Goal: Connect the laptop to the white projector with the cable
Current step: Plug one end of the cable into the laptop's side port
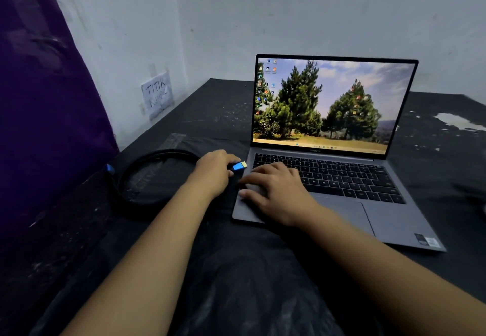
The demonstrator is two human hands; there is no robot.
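Observation:
An open grey laptop (pixel 394 220) sits on the black-covered table, its screen lit with a picture of trees. My left hand (pixel 214 171) grips a blue cable plug (pixel 239 166) with a gold tip, which points at the laptop's left edge, a short gap away. The black cable (pixel 136 170) lies coiled on the table to the left, with its other blue plug (pixel 110 168) at the coil's far left. My right hand (pixel 273 191) rests flat on the laptop's left palm rest and keys, fingers spread. No white projector is in view.
The table (pixel 236 270) wears a wrinkled black cover with white specks. A purple cloth (pixel 39 125) hangs at the left. A paper note (pixel 157 95) is taped to the pale wall behind. A white patch (pixel 457 121) marks the table at far right.

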